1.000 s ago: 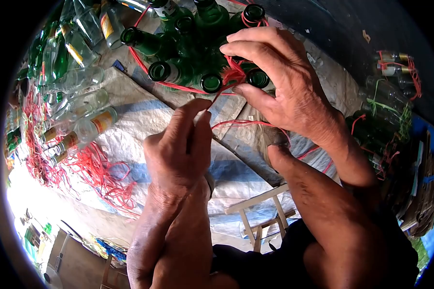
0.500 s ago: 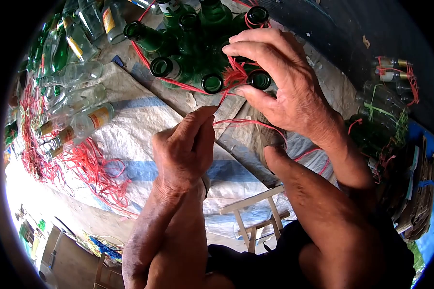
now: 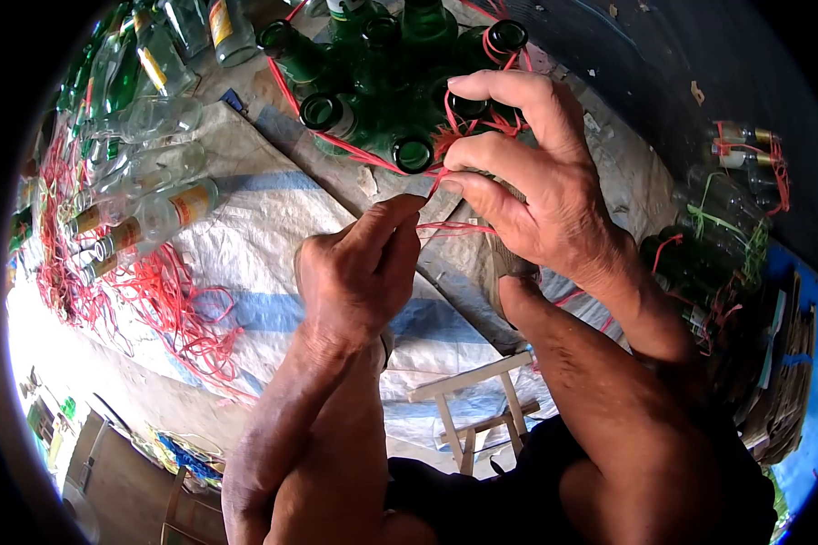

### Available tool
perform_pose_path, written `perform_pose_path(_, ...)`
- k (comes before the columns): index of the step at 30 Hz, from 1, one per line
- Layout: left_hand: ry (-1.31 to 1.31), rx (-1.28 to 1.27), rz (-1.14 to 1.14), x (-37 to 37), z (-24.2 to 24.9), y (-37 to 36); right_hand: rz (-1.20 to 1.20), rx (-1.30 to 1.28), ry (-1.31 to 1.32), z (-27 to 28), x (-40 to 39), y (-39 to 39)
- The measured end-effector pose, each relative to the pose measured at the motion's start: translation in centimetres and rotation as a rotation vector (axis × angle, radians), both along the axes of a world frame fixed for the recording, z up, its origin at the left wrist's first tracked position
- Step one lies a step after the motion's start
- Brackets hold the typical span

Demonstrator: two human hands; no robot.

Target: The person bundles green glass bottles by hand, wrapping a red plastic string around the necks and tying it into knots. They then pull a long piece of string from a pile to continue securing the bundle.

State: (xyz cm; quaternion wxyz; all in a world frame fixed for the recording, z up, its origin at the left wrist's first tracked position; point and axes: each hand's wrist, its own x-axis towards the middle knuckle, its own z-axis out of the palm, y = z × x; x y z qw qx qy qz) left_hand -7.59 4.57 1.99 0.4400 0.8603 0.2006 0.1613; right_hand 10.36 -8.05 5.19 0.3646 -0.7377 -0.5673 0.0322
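Observation:
Green glass bottles [image 3: 413, 153] stand close together at the top centre, with red plastic twine [image 3: 365, 156] running around their necks. My left hand [image 3: 364, 263] is closed below them, thumb and forefinger pinching a strand of the twine. Just to the right, my right hand [image 3: 541, 182] has its thumb and forefinger together on the twine beside the front bottles, its other fingers partly raised. A frayed red tuft shows at its fingertips. Loose strands of twine trail below the hands toward my leg.
Clear bottles [image 3: 177, 207] lie at the left beside a tangle of red twine [image 3: 177, 313]. A white and blue woven sheet [image 3: 254, 263] covers the floor. Below is a small wooden frame [image 3: 468, 377]. Tied bottles [image 3: 745, 150] and stacked cardboard [image 3: 786, 381] are at the right.
My right thumb and forefinger have closed on the twine, having been apart before. The bottles and my left hand appear slightly farther right in the view.

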Motion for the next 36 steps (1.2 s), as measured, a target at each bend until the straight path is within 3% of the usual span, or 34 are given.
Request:
perform_pose_path(21, 0.017, 0.035, -0.079, 0.1, 2.6, 1.4, -0.050, 0.026, 0.003, -0.9, -0.7, 1.6)
perform_pose_path(30, 0.052, 0.294, -0.225, 2.4, 5.7, 3.8, -0.010, 0.024, 0.013, -1.0, -0.3, 1.0)
perform_pose_path(36, 0.057, 0.276, -0.214, 4.0, 6.6, 4.9, -0.023, 0.087, -0.011, -1.7, -0.4, 0.8)
